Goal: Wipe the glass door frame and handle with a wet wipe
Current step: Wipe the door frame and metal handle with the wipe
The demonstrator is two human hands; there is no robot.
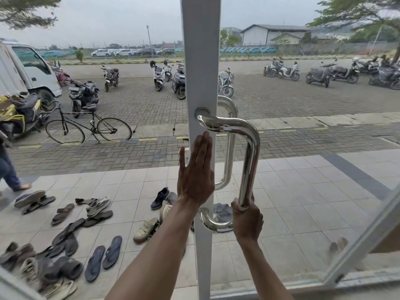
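Observation:
The white door frame (200, 61) stands upright in the middle of the view. On it is a shiny steel handle (252, 152), curved at top and bottom. A matching handle (229, 148) shows on the outer side through the glass. My left hand (195, 176) lies flat against the frame just below the handle's upper mount, fingers straight and pointing up. No wet wipe shows; anything under the palm is hidden. My right hand (246, 219) is wrapped around the handle's lower end, near the bottom bend.
Outside the glass, several sandals and shoes (65, 230) lie scattered on the tiled porch. A bicycle (86, 126), several parked motorbikes and a white truck (23, 68) stand on the paving. A person's leg (8, 169) is at the left edge. Another glass panel's frame (368, 234) slants at the right.

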